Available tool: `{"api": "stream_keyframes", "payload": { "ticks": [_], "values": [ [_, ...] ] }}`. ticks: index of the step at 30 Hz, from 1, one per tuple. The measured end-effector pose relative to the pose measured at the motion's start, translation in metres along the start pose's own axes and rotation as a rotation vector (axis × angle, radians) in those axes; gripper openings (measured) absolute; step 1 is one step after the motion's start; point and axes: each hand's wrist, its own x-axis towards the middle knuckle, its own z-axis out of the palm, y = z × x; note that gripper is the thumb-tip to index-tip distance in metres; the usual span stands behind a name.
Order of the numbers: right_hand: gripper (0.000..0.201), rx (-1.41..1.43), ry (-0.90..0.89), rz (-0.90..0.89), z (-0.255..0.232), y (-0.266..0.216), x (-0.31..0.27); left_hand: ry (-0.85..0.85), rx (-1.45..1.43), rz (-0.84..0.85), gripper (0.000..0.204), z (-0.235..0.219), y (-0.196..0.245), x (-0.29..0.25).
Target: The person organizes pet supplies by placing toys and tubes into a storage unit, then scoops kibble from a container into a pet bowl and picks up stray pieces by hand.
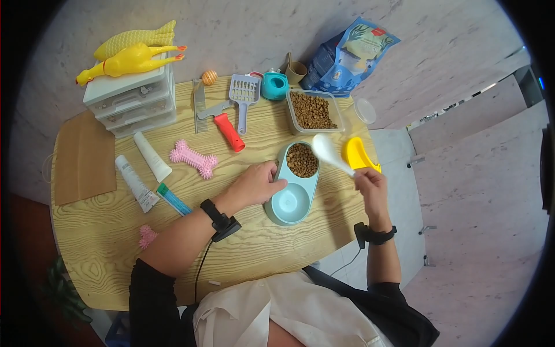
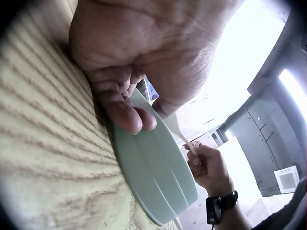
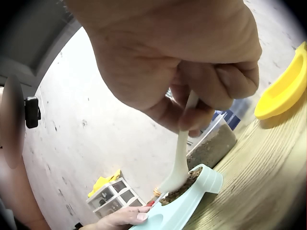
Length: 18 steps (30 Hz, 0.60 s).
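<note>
A light-blue double bowl (image 1: 291, 203) stands on the wooden table, brown kibble (image 1: 302, 160) in its far compartment and nothing in the near one. My left hand (image 1: 254, 184) holds the bowl's left side, thumb at the rim; in the left wrist view its fingertips (image 2: 128, 120) lie against the bowl's side (image 2: 156, 167). My right hand (image 1: 372, 194) grips the handle of a white spoon (image 1: 330, 151), whose head is over the right edge of the kibble compartment. In the right wrist view the spoon (image 3: 178, 167) slants down to the kibble.
Behind the bowl stands a clear container of kibble (image 1: 312, 111), with a blue food bag (image 1: 352, 58) behind it. A yellow scoop-like piece (image 1: 359, 155) lies right. Left are a pink bone toy (image 1: 193, 158), tubes (image 1: 151, 156), a red-handled comb (image 1: 230, 132), a litter scoop (image 1: 244, 98) and drawers (image 1: 136, 104).
</note>
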Motion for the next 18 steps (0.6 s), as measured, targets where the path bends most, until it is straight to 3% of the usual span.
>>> {"api": "stream_keyframes", "payload": {
  "ticks": [3, 5, 6, 8, 9, 11, 12, 16, 18],
  "values": [
    [0.016, 0.021, 0.139, -0.030, -0.005, -0.013, 0.021, -0.002, 0.002, 0.002, 0.036, -0.001, 0.000, -0.001],
    [0.015, -0.127, 0.192, -0.295, -0.004, -0.014, 0.045, -0.009, 0.004, 0.016, 0.036, 0.000, -0.001, 0.000],
    [0.015, -0.122, 0.204, -0.299, -0.002, -0.022, 0.051, -0.008, 0.001, 0.015, 0.036, 0.000, -0.001, -0.001],
    [0.015, -0.699, 0.282, -0.497, 0.010, -0.043, 0.063, -0.005, 0.013, 0.027, 0.036, 0.000, -0.002, 0.000],
    [0.015, -0.693, 0.299, -0.505, 0.015, -0.048, 0.071, -0.008, 0.001, 0.021, 0.036, 0.000, -0.003, 0.000],
    [0.017, -1.102, 0.259, -0.552, 0.024, -0.053, 0.087, -0.007, -0.002, 0.032, 0.035, 0.000, -0.002, 0.000],
    [0.018, -1.143, 0.230, -0.527, 0.029, -0.049, 0.096, -0.010, -0.003, 0.020, 0.036, 0.000, -0.001, 0.000],
    [0.023, -0.975, 0.156, -0.390, 0.039, -0.042, 0.116, -0.007, -0.018, 0.008, 0.037, 0.001, -0.003, 0.000],
    [0.027, -0.720, 0.104, -0.332, 0.026, -0.022, 0.130, -0.008, -0.034, 0.009, 0.037, 0.000, -0.004, 0.000]
  ]
}}
